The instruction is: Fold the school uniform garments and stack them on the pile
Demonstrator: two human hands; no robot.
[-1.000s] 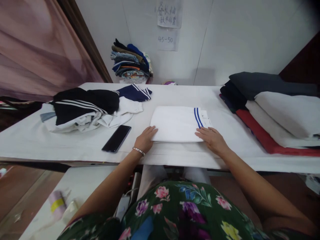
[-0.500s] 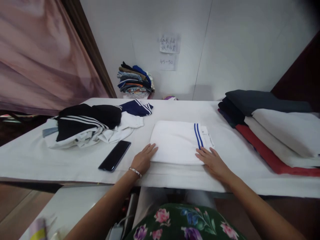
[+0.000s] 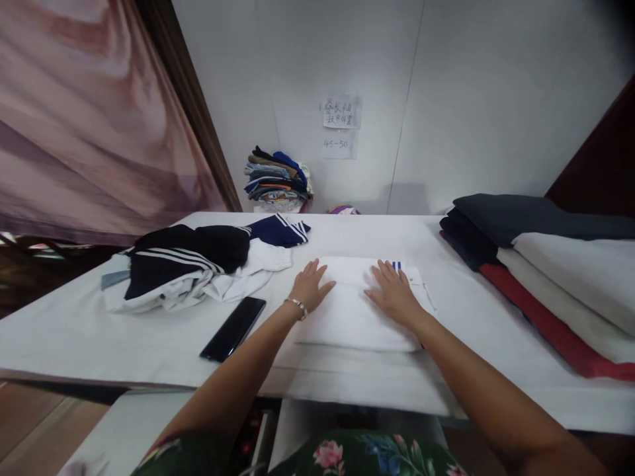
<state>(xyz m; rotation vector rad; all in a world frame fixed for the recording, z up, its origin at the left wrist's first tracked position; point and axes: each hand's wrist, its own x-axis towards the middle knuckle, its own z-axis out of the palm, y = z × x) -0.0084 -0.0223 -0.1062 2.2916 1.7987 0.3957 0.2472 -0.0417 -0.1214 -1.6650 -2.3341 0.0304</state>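
Note:
A folded white garment (image 3: 347,314) with two blue stripes near its right end lies flat on the white-covered table in front of me. My left hand (image 3: 310,287) rests on its left side, fingers spread and palm down. On the right part, my right hand (image 3: 393,291) lies flat with its fingers apart, covering most of the blue stripes. Neither hand grips the cloth. A small tag or loose flap shows at the garment's right edge.
A black phone (image 3: 233,328) lies left of the garment. Beyond it is a loose heap of black and white clothes (image 3: 186,258), with a navy striped piece (image 3: 278,230) behind. Folded garments (image 3: 546,264) are stacked at right. Another clothes pile (image 3: 278,178) stands by the wall.
Both hands have slid away from me over the garment, from its near corners onto its upper surface. The right hand now covers the stripes. The camera view has tilted up slightly.

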